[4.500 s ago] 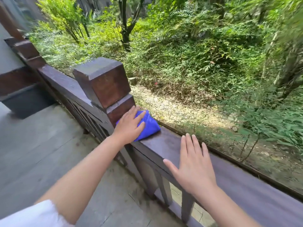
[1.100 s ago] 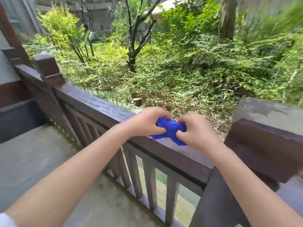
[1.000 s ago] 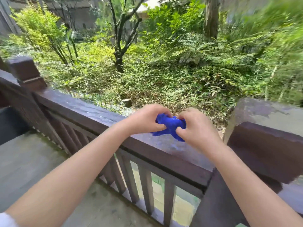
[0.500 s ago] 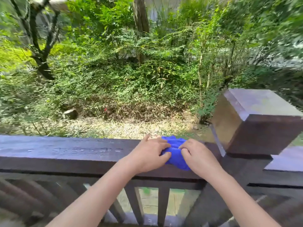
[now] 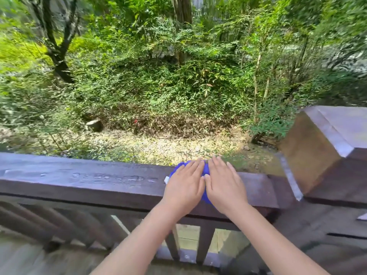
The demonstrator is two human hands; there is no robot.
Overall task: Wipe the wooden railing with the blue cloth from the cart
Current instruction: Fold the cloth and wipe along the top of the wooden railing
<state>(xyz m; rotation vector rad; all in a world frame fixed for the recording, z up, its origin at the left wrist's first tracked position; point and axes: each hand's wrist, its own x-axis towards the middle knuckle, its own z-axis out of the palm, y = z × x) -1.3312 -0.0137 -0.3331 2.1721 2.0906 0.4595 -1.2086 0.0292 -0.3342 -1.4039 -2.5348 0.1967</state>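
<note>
The dark wooden railing (image 5: 89, 179) runs across the view from left to right. A blue cloth (image 5: 206, 169) lies on its top, just left of the square post. Both hands lie flat on the cloth, side by side with fingers stretched forward. My left hand (image 5: 184, 187) covers its left part and my right hand (image 5: 224, 187) its right part. Only slivers of blue show around and between the hands, plus a small white tag at the left edge.
A thick square post (image 5: 325, 147) rises from the rail right of my hands. Balusters (image 5: 204, 245) stand below the rail. Beyond the rail lie leaf-strewn ground, a small stump (image 5: 95, 125), bushes and trees.
Half a second ago both hands were bunching the cloth with curled fingers; now they lie flat on it on the rail. My view has tilted down slightly.
</note>
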